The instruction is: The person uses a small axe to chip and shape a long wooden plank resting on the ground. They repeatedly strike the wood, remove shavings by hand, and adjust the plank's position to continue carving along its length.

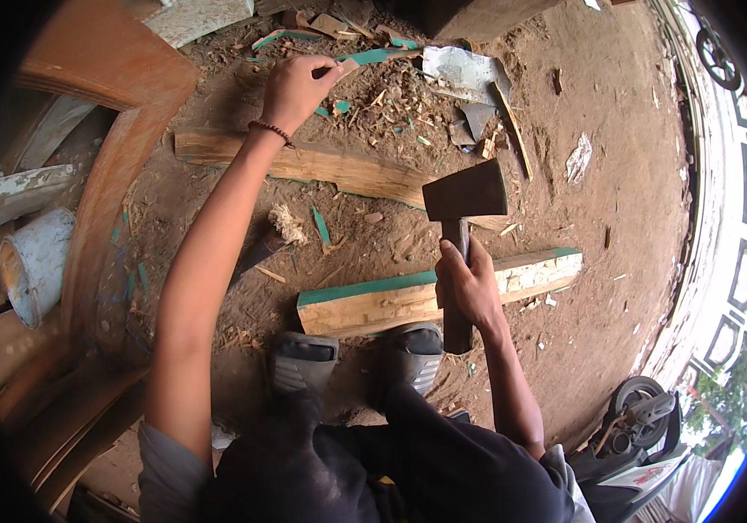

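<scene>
My right hand [469, 283] is wrapped round the dark handle of a hatchet [467, 193], its broad blade pointing away from me. Below the hatchet lies a squared wooden beam [369, 305], green paint on its top edge and a rough hewn face toward my feet. Farther off, my left arm reaches over a second, longer piece of timber [351, 172]. The fingers of my left hand [297, 94] are pinched on a small pale wood chip [349, 67]. Close beyond the chip runs a green-painted wood strip [382, 55] among the shavings.
A wooden stump or mallet-like piece with a frayed end [286, 225] lies between the timbers. Scrap sheet metal [465, 71] sits far ahead. A brown wooden frame [107, 148] and a whitish cylinder [35, 266] stand left. A parked motorbike [639, 436] is at lower right. My sandalled feet [303, 359] touch the near beam's side.
</scene>
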The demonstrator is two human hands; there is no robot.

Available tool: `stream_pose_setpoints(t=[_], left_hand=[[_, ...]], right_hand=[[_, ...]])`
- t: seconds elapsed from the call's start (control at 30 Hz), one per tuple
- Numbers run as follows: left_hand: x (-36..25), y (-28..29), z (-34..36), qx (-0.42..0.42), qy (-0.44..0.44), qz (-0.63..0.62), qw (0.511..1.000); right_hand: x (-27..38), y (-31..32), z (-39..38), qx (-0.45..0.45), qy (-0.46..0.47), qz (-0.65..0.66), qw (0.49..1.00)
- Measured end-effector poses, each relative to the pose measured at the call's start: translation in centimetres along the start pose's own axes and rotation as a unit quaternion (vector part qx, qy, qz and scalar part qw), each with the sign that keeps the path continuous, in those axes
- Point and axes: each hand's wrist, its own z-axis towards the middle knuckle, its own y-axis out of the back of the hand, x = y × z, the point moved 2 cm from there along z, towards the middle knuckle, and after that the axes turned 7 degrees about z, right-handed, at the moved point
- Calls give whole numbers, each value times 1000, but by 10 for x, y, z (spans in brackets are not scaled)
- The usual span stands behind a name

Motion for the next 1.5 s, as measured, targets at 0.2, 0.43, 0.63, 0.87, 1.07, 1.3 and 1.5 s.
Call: stream_pose_setpoints(t=[0.2, 0.43, 0.63, 0.87, 1.07, 1.3, 1.5], left_hand=[[4, -15, 5, -36, -51, 13, 998], [-2, -20, 9, -51, -87, 31, 994], [-1, -20, 9, -67, -112, 22, 991], [2, -20, 9, -39, -103, 76, 991], [12, -27, 13, -25, -141, 84, 986], [17, -31, 12, -31, -108, 36, 993], [15, -28, 13, -15, -95, 26, 995]], right_hand=[[10, -2, 12, 16, -10, -9, 1000], [36, -10, 15, 7, -7, -29, 1000], [81, -35, 57, 49, 145, -151, 977], [115, -77, 122, 30, 297, -299, 906], [119, -89, 127, 62, 294, -345, 889], [110, -88, 135, 62, 294, -331, 894], [107, -89, 135, 47, 327, -333, 883]])
